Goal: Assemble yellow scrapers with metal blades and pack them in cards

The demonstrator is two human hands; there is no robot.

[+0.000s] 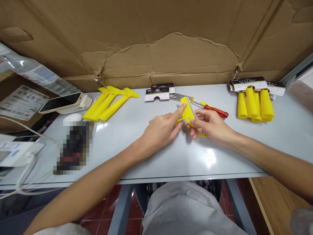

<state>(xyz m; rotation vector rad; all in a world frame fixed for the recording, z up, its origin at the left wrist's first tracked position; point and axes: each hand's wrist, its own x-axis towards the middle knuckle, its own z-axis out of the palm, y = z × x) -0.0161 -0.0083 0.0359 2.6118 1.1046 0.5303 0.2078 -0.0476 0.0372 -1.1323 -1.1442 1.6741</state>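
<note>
Cardboard sheets back your grey counter (146,153), which carries a pile of yellow scraper handles (110,102) far left, yellow caps (255,104) far right, and a red-handled screwdriver (215,111). Your left hand (160,132) and right hand (211,125) both pinch one yellow scraper head (187,111) at counter centre, fingers closed on its edges. It looks like light, stiff plastic, likely slick; grip the flat faces. Card labels (158,93) unreadable.

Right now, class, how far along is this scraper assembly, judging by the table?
Done, apparently: three yellow scrapers piled at the left. In hand: the left hand and right hand hold a yellow scraper head together. Left: four yellow handles waiting at the right; the screwdriver lies unused.
</note>
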